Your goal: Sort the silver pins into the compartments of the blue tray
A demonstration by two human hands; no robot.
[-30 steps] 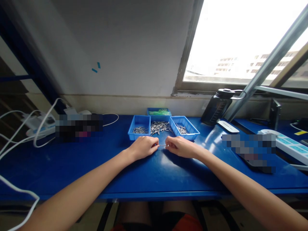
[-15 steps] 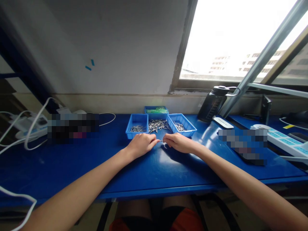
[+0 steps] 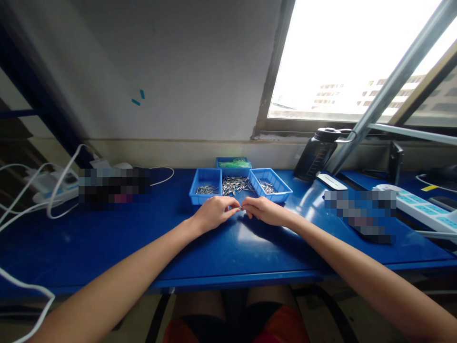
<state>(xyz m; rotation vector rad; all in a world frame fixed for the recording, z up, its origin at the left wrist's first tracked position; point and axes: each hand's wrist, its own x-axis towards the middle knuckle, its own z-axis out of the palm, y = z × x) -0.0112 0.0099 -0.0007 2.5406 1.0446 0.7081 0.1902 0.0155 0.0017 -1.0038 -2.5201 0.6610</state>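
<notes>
My left hand (image 3: 214, 212) and my right hand (image 3: 266, 210) meet just in front of the blue bins, fingertips almost touching. Each is closed in a pinch on a small silver metal piece (image 3: 241, 207), mostly hidden by the fingers. Beyond them a heap of slim, shiny metal pieces (image 3: 235, 185) lies on the table. To its left is a blue bin (image 3: 193, 190) with similar thin pieces at its near end. On the right, another blue bin (image 3: 283, 191) holds more of them.
Behind the heap, a third blue bin (image 3: 218, 163) contains green plastic bags (image 3: 233, 163). A dark water bottle (image 3: 314, 155) stands at the back right near a white flat device (image 3: 332, 181). Power strips (image 3: 416, 207) and white cables (image 3: 53, 200) lie at the sides of the blue table (image 3: 200, 259).
The gap between my fingertips has narrowed, and the metal piece shows less than before. My left fingers have shifted slightly around it. The view has turned a little left.
</notes>
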